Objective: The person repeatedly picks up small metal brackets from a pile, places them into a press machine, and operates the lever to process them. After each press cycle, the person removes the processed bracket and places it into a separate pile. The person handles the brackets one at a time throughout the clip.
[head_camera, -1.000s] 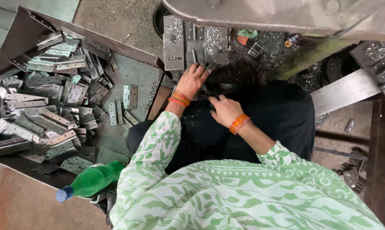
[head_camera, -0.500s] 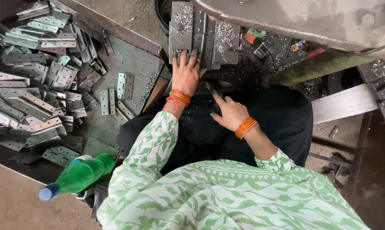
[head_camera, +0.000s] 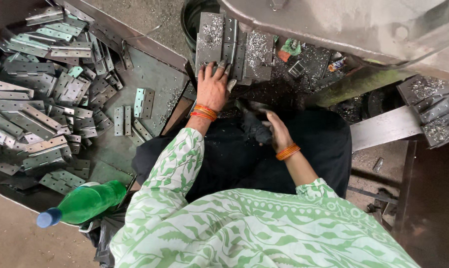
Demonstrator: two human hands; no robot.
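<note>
Head view is looking straight down on a seated person in a green-and-white patterned top, with a black cloth (head_camera: 304,149) lying across the lap. The left hand (head_camera: 212,89) is reaching forward and resting flat on a row of grey metal hinge plates (head_camera: 234,47) that is lying on the machine bed directly ahead, under a large grey machine arm (head_camera: 343,25). Its grip is lying apart, fingers spread over the near edge of the plates, pressing rather than pinching; orange bangles (head_camera: 203,112) are sitting at the wrist. The plates are lying side by side with their long axes running away from the body, dusted with bright metal shavings (head_camera: 259,44).

The right hand (head_camera: 276,131) is staying lower, over the lap, well short of the plates; its fingers are curling around something dark, but whether it is the cloth or a small object cannot be told, so the state of that grip cannot be told either. The left hand is plainly the nearer one to the plates, already touching them, while the right hand is lying behind and to the right of them.

To the person's left, a large metal tray (head_camera: 150,79) is holding a heap of loose hinges (head_camera: 40,99), with a few single ones lying apart near its inner side. A green plastic bottle (head_camera: 83,204) with a blue cap is lying on its side beside the left elbow. Small coloured scraps (head_camera: 290,48) are sitting to the right of the plates.
</note>
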